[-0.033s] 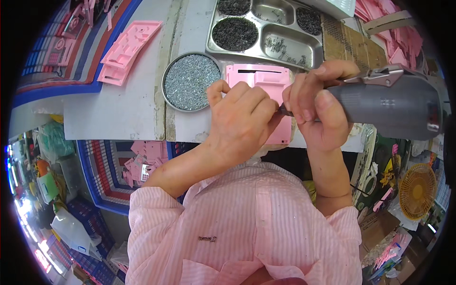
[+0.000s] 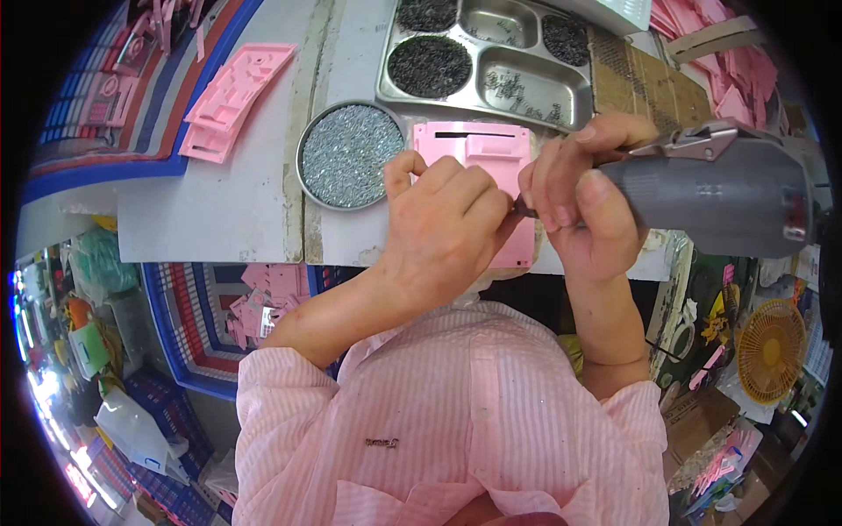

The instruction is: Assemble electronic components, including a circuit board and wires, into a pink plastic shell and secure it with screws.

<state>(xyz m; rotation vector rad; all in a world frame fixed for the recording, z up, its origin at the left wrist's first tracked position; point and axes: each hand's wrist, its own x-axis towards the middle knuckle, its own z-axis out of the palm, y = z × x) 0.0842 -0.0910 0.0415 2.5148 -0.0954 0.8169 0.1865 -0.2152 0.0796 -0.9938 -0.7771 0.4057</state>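
Observation:
A grey electric screwdriver (image 2: 710, 193) lies level in my right hand (image 2: 596, 202), its body pointing off to the right and a metal lever along its top. The fingers wrap its narrow front end, and the dark tip (image 2: 524, 207) points left. My left hand (image 2: 447, 215) is closed, thumb and forefinger meeting at that tip; whatever they pinch is too small or hidden to name. Beneath both hands a pink plastic housing (image 2: 474, 143) with a long slot rests on the table, its middle partly covered by my left hand.
Left of the housing stands a round dish (image 2: 300, 162) of small silvery metal pieces. Behind is a compartmented steel tray (image 2: 456, 105) with dark screws. Another pink part (image 2: 232, 101) lies near a blue-rimmed basket (image 2: 171, 162). More pink parts (image 2: 719, 70) are piled at the far right.

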